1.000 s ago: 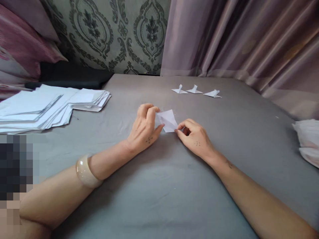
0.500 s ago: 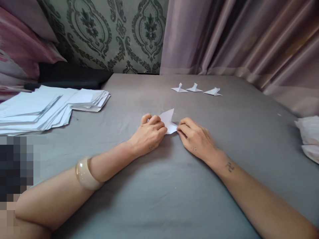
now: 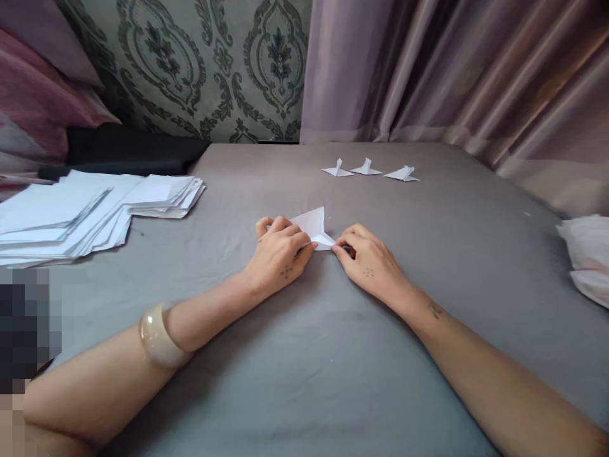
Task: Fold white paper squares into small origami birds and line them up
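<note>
Between my hands, near the middle of the grey-covered table, is a folded piece of white paper (image 3: 311, 222) with a pointed flap standing up and a narrow fold at its right. My left hand (image 3: 280, 251) is closed on the paper's left part, its thumb along the near edge, and covers much of it. With thumb and forefinger my right hand (image 3: 364, 254) pinches the paper's right tip. Beyond the hands stand three small folded white paper figures, the left one (image 3: 337, 169), the middle one (image 3: 366, 167) and the right one (image 3: 403, 174).
Stacked white paper sheets (image 3: 90, 203) lie at the left of the grey tablecloth (image 3: 304, 368). Behind them is a dark folded cloth (image 3: 137, 149). A whitish plastic-looking bundle (image 3: 587, 254) sits at the right edge. Purple curtains (image 3: 352, 70) and patterned wallpaper (image 3: 214, 63) stand behind.
The paper has turned a little between my hands, so its flap leans differently and the right fold shows more. My left thumb has shifted along the near edge. The view has moved slightly.
</note>
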The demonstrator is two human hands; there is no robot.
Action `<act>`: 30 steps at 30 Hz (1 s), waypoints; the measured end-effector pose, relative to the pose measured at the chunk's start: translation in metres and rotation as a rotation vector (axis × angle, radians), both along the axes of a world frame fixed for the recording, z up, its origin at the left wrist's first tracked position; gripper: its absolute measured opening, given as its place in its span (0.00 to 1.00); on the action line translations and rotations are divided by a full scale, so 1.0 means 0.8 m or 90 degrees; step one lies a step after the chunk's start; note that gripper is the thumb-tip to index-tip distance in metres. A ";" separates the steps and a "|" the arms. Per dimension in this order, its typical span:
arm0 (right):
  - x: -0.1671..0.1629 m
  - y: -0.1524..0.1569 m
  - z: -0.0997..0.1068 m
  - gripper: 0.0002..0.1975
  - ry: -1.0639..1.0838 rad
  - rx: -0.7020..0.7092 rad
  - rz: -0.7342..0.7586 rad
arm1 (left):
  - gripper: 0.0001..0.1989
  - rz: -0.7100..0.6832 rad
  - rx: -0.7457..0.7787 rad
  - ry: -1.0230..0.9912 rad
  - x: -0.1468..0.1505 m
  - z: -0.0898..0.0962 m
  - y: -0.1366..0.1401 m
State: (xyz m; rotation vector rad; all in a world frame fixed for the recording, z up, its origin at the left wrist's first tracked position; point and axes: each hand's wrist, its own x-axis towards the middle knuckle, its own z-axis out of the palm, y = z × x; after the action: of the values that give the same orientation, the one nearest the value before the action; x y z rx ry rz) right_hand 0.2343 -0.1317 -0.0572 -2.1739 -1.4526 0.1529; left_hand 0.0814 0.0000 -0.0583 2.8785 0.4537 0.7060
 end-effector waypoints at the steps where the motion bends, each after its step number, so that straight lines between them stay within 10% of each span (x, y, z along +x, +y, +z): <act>1: -0.001 0.001 0.000 0.07 0.001 0.000 -0.006 | 0.18 0.008 -0.007 0.005 0.001 0.000 0.000; 22: 0.016 0.010 0.001 0.03 0.096 -0.015 -0.081 | 0.13 0.086 -0.160 0.056 0.016 -0.004 0.003; 30: 0.000 0.004 -0.003 0.09 0.039 0.128 0.027 | 0.13 0.085 -0.154 0.063 0.016 -0.005 0.002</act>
State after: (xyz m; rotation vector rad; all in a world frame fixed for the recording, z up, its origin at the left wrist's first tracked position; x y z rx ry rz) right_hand 0.2345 -0.1285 -0.0593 -1.9609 -1.4169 0.0831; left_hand 0.0944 0.0014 -0.0619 2.6814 0.6986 0.4903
